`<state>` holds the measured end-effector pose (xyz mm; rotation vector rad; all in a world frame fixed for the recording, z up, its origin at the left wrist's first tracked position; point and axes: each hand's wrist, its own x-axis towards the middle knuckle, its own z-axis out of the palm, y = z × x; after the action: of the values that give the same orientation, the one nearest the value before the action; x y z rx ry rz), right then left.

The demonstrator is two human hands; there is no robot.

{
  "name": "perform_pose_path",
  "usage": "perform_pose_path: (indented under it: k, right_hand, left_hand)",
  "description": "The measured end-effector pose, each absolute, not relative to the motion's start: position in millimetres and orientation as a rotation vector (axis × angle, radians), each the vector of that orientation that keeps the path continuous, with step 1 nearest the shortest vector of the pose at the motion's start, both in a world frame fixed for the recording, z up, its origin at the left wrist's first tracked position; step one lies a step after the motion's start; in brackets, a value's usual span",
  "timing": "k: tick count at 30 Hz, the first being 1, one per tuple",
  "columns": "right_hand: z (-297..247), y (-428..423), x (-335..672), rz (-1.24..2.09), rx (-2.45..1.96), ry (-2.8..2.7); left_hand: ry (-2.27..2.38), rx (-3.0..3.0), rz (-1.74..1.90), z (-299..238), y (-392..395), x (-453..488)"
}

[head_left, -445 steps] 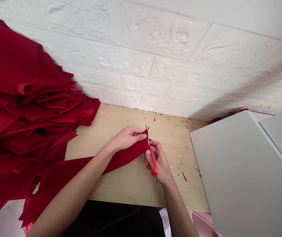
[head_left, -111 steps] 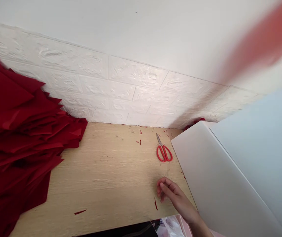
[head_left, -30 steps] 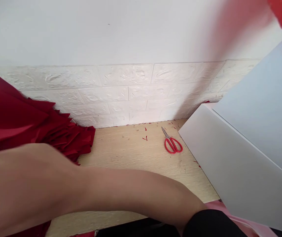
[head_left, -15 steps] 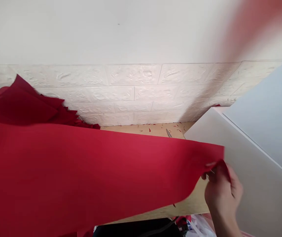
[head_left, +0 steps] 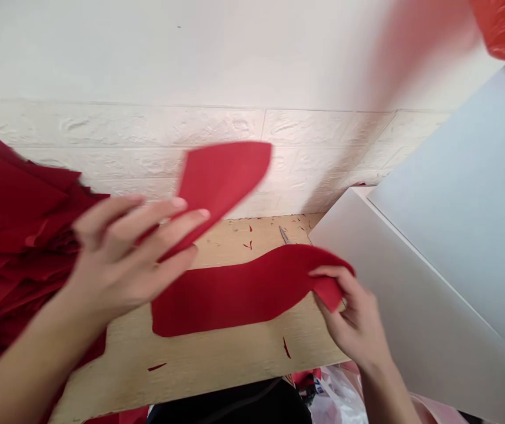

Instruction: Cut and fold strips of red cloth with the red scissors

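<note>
A long strip of red cloth [head_left: 235, 300] runs above the wooden table, its right end curled over. My right hand [head_left: 354, 318] pinches that curled end between thumb and fingers. On the left, my left hand [head_left: 129, 259] is raised, slightly blurred, its fingers spread along a smaller red cloth flap [head_left: 226, 179] that stands up in the air. The flap appears gripped behind the fingers, where the thumb is hidden. Whether flap and strip are one piece I cannot tell. A heap of red cloth pieces [head_left: 14, 224] lies beyond my left forearm.
The wooden table [head_left: 217, 365] bears small red scraps [head_left: 286, 347]. Scissors [head_left: 284, 234] show partly behind the strip. A white panel [head_left: 411, 294] slants along the right, and a white brick-patterned wall [head_left: 146, 126] stands behind. Plastic bags [head_left: 336, 394] sit below the front edge.
The wide red cloth that stretched across the left has drawn back, baring the table. My left hand has come into view with a raised flap. My right hand has shifted left, still holding cloth.
</note>
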<state>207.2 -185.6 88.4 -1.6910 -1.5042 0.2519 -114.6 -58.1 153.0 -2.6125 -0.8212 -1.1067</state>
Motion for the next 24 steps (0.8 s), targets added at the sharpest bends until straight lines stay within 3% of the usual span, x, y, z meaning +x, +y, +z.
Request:
perform_pose_path:
  k: [3, 8, 16, 18, 24]
  right_hand:
    - [75.1, -164.2, 193.8, 0.578, -1.614, -1.561]
    - [29.7, -166.8, 190.7, 0.856, -1.601, -1.256]
    - [5.4, -185.5, 215.1, 0.787, -1.786, -0.758]
    - [9.2, -183.7, 217.3, 0.737, -1.880, -0.727]
    - [7.7, -187.6, 228.4, 0.610, -2.018, -0.694]
  left_hand:
    - [-0.434, -2.514, -1.044, 123.6, -56.7, -57.0]
    - [-0.509, -2.739, -1.058, 45.8, -92.4, 3.1]
    - [-0.427, -3.078, -0.720, 6.1, -126.8, -16.4]
    - [-0.649, -3.010, -0.769, 3.9, -125.6, -43.3]
    - [-2.043, -2.454, -0.719, -18.2, -110.6, -124.9]
